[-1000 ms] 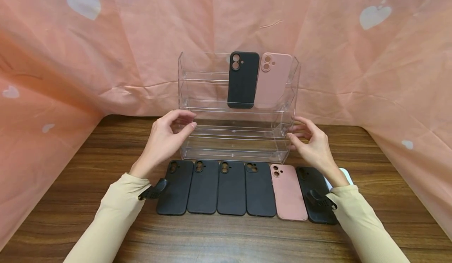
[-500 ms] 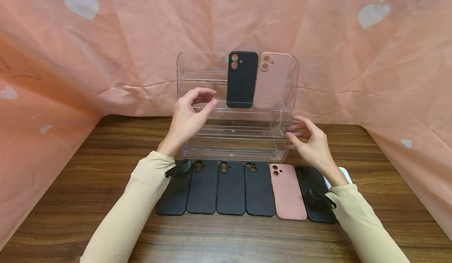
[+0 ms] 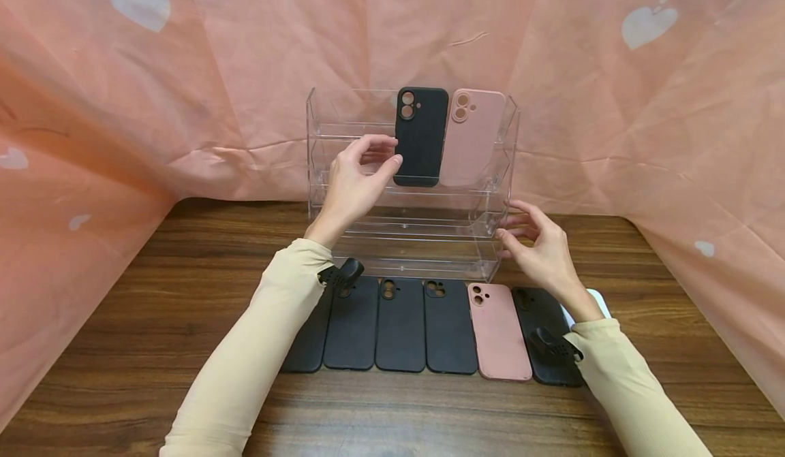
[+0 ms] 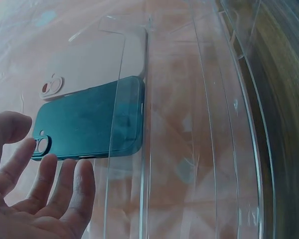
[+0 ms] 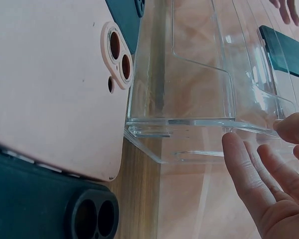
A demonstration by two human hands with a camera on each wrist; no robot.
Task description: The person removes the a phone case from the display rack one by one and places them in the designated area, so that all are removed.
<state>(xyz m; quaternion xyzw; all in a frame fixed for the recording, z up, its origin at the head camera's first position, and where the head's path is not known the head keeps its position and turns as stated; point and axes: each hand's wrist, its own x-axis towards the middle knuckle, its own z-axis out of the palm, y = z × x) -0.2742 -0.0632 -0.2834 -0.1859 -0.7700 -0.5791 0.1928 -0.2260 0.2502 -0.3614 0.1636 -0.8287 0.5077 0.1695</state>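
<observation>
In the head view, my left hand [image 3: 362, 178] reaches toward a black phone case [image 3: 423, 130] standing on a clear acrylic tiered display rack [image 3: 362, 266]. Its thumb and fingers are spread apart, fingertips right at the case's left edge. The left wrist view shows the fingers loosely bent near the camera cutouts of that black case [image 4: 84, 122], with nothing in the hand. Beside it on the same tier leans a pink phone case [image 3: 475, 140]. My right hand [image 3: 540, 246] stays at the rack's right side panel [image 5: 204, 122], its relaxed fingertips close against the panel's outer face.
In front of the rack, several black cases [image 3: 401, 327] and a pink one [image 3: 499, 334] lie in a row on the wooden table [image 3: 135, 293]. A white item [image 3: 601, 300] shows partly behind my right wrist. Pink heart-patterned cloth [image 3: 245, 69] encloses the sides and back.
My left hand has moved right and upward from the rack's left side to the standing black case. The right hand has stayed at the right side panel.
</observation>
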